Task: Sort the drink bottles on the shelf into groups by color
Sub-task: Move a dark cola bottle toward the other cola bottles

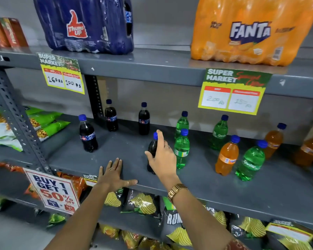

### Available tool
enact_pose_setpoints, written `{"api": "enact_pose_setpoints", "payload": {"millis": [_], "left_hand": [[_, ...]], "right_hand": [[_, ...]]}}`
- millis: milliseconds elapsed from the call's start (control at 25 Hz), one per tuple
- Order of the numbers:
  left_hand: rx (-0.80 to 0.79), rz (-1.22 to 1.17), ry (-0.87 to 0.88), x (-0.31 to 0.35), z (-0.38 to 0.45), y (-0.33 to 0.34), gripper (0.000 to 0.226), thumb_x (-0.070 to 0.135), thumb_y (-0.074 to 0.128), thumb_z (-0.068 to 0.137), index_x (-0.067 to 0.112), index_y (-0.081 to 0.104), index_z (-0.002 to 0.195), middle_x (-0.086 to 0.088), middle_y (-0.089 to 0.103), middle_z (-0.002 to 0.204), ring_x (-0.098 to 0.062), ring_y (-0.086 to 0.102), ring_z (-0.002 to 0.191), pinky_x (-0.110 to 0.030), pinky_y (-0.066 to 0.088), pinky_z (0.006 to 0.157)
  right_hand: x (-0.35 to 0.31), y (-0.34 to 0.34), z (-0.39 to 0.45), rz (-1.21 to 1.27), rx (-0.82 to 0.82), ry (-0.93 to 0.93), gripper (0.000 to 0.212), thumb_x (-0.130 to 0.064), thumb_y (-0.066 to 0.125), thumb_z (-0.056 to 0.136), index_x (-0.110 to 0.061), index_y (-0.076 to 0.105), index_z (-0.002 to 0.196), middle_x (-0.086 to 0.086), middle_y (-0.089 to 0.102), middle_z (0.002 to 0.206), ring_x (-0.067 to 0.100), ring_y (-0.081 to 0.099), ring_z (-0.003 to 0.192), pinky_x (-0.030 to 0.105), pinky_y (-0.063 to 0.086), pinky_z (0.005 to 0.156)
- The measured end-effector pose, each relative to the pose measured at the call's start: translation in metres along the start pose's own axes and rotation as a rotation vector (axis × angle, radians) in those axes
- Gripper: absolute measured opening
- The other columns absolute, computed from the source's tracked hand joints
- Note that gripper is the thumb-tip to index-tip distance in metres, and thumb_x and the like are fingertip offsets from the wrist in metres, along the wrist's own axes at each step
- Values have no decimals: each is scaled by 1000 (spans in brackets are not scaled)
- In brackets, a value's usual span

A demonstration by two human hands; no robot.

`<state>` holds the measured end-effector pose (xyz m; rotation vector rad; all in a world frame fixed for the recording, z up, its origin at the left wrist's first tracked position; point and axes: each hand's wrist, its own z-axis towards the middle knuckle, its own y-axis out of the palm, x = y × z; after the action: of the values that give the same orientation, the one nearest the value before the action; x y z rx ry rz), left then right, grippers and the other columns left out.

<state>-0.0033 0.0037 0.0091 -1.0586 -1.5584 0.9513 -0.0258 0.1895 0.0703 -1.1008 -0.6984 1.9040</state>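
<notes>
Nearest, at the shelf's (224, 193) front edge toward its left end: left hand (114, 175) laid flat, palm down, fingers spread and released, grasping nothing. Just right of it and a little deeper: right hand (163, 158) wrapped around a dark cola bottle (152, 148), thumb on the left side, forefinger raised beside the blue cap, remaining fingers curled round the body; bottle upright, base on the shelf near the front edge. Gold watch (175, 191) on the right wrist.

Immediately right of the held bottle: a front green bottle (182, 150), almost touching the hand. Further right, near the front: an orange bottle (227, 157) and beside it a second green bottle (251, 162), tilted slightly.

Mid-depth, toward the left end: another dark cola bottle (88, 134), standing alone, well apart from the hands.

Toward the back edge: two more dark bottles (111, 117) (144, 120) left of centre, then two green bottles (182, 123) (220, 133) behind the front green one, and orange bottles (274, 139) toward the right end, one cut by the frame.

On the upper shelf: a blue multipack (83, 24) at left, an orange multipack (249, 29) at right, price cards (231, 91) hanging from its front edge.
</notes>
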Motion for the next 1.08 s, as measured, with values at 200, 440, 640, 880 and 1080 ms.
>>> {"api": "enact_pose_setpoints", "payload": {"millis": [200, 440, 640, 880, 1080], "left_hand": [[5, -26, -40, -3, 9, 2, 130, 85, 54, 58, 19, -11, 149, 3, -16, 159, -23, -16, 145, -51, -10, 117], [25, -20, -40, -5, 11, 5, 132, 87, 53, 55, 21, -10, 149, 5, -15, 159, -22, -16, 145, -53, -10, 116], [24, -28, -43, -6, 10, 3, 130, 86, 54, 56, 20, -9, 149, 5, -14, 159, -22, -17, 145, -53, -11, 115], [-14, -32, -56, -3, 8, -2, 129, 84, 55, 59, 20, -12, 149, 4, -18, 158, -23, -20, 144, -53, -12, 115], [-93, -82, -127, 17, 1, 2, 116, 74, 52, 73, 16, -15, 148, -3, -24, 157, -27, -22, 143, -52, -12, 116]], "right_hand": [[-18, 25, 26, 31, -7, -30, 87, -41, 67, 78, -22, 12, 143, 16, 55, 110, 34, 61, 89, 40, 53, 67], [-40, 50, 52, 49, -36, -70, 86, -42, 68, 76, -23, 17, 142, 18, 54, 111, 36, 62, 83, 40, 53, 62], [-46, 57, 58, 50, -76, -68, 85, -44, 67, 77, -25, 15, 142, 18, 52, 116, 36, 61, 88, 42, 54, 66], [-43, 40, 56, 162, -217, -104, 86, -50, 59, 81, -32, 0, 143, 19, 46, 129, 38, 53, 108, 47, 50, 81], [-23, 11, 38, 324, 48, -95, 54, -27, 46, 93, -13, 24, 140, 19, 54, 121, 36, 51, 108, 45, 43, 89]]}}
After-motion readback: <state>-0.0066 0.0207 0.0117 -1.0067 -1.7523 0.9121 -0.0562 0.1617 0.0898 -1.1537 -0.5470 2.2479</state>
